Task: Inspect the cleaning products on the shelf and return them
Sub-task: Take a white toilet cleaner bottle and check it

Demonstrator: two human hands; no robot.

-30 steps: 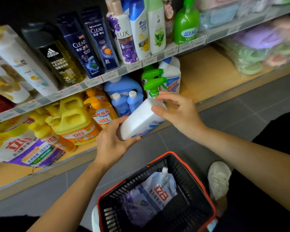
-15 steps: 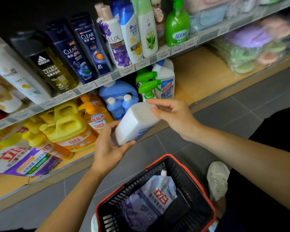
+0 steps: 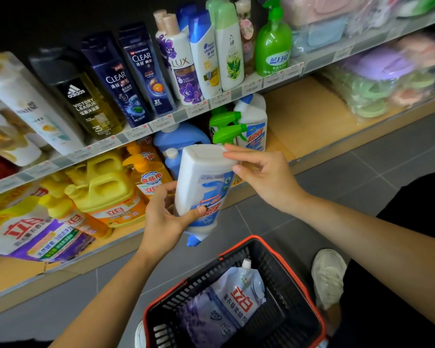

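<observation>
Seen from the head camera, a person stands at a shop shelf and holds a white cleaner bottle [image 3: 201,182] upside down in the air, its flat base uppermost and its blue cap pointing at the floor. The left hand [image 3: 166,217] grips the lower, neck end, fingers curled behind it and the thumb laid across the blue label. The right hand [image 3: 259,177] pinches the edge of the upturned base between fingertips and thumb. The bottle hangs in front of the lower shelf [image 3: 299,116], just before two green trigger sprays [image 3: 226,131] and a matching white bottle [image 3: 254,121] that stand there. To their left are a blue detergent jug [image 3: 178,139] and yellow jugs [image 3: 103,187]. On the shelf above stand CLEAR shampoo bottles [image 3: 116,79], a LUX bottle [image 3: 183,69] and a green pump bottle [image 3: 273,43]. Below the hands, on the grey tiled floor [image 3: 362,172], sits a black basket with a red rim [image 3: 274,270], holding a refill pouch [image 3: 234,297]; a white shoe [image 3: 328,275] is beside it.
</observation>
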